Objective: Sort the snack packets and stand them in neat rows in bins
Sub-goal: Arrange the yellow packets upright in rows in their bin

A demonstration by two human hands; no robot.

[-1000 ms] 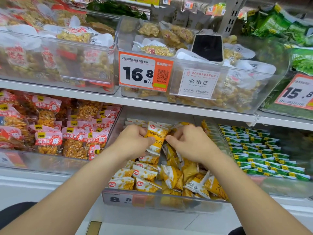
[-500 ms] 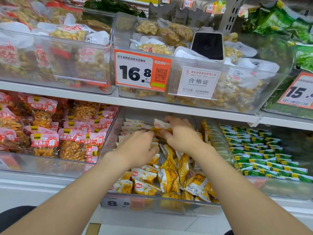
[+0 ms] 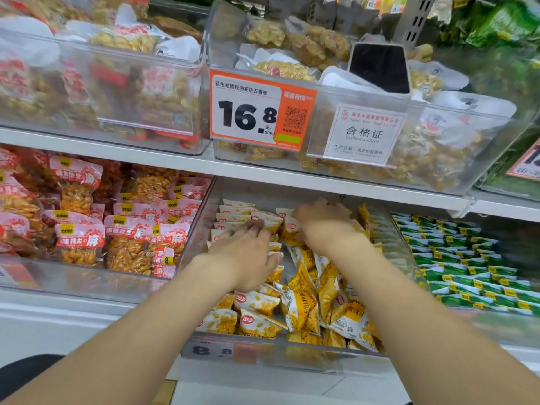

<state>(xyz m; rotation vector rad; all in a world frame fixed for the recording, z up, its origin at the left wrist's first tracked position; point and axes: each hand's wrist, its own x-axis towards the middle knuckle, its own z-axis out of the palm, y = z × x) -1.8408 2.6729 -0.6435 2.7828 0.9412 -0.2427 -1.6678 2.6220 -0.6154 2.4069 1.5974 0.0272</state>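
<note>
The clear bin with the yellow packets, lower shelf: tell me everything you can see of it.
The bin is clear plastic and open-topped, between a bin of red packets and one of green packets. A price label reading 8.8 sits on its front wall. At its back left, yellow packets stand in a row; the front and right hold a loose heap. The left hand rests on the row, fingers stretched; the right hand reaches into the back, too blurred to read its grip.

Yellow snack packets [image 3: 301,305] jumbled in bin [image 3: 280,353]
</note>
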